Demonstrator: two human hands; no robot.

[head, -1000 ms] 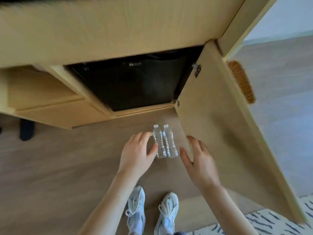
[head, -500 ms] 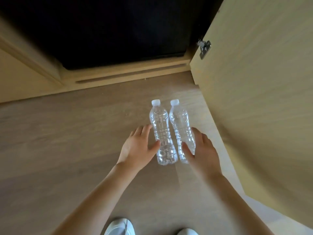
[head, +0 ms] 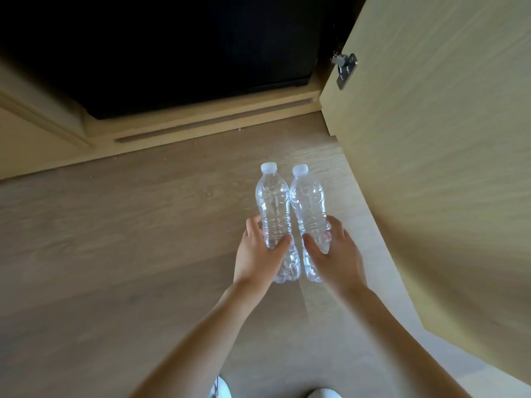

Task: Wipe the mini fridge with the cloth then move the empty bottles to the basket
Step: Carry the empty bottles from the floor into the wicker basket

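Your left grip (head: 255,257) clasps the left bottle (head: 273,202), your right grip (head: 339,257) the right bottle (head: 309,202); thin plastic, seemingly empty, may buckle and slip if squeezed.

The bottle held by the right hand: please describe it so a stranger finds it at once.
Find the open cabinet door. Beside it, the right bottle is nearer the door than the left bottle, and the right hand grips it.

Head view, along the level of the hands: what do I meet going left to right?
left hand → left bottle → right bottle → right hand → open cabinet door
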